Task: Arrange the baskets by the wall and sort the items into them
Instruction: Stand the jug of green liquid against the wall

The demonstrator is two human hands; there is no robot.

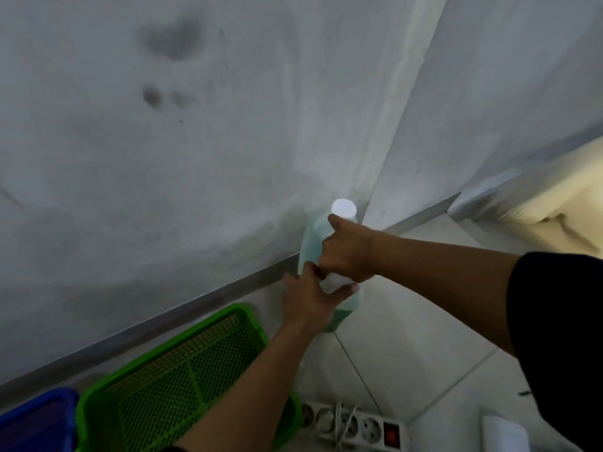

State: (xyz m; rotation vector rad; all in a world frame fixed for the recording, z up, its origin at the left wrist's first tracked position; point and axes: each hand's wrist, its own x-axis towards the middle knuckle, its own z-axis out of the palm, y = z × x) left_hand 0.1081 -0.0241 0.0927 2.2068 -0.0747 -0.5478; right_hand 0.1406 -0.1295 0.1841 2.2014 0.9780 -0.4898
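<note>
A tall clear bottle (312, 243) of green liquid with a white cap stands on the floor in the corner where two walls meet. My right hand (347, 247) grips its upper body from the right, index finger stretched up toward the cap. My left hand (308, 296) holds its lower part, fingers wrapped over a white label. An empty green mesh basket (182, 370) sits against the wall to the left of the bottle. The corner of a blue basket (36, 419) shows at the bottom left, beside the green one.
A white power strip (355, 425) with a red switch and a cable lies on the tiled floor near the bottom edge. A white object (504, 433) sits at the bottom right. A grey skirting strip (195, 305) runs along the wall base.
</note>
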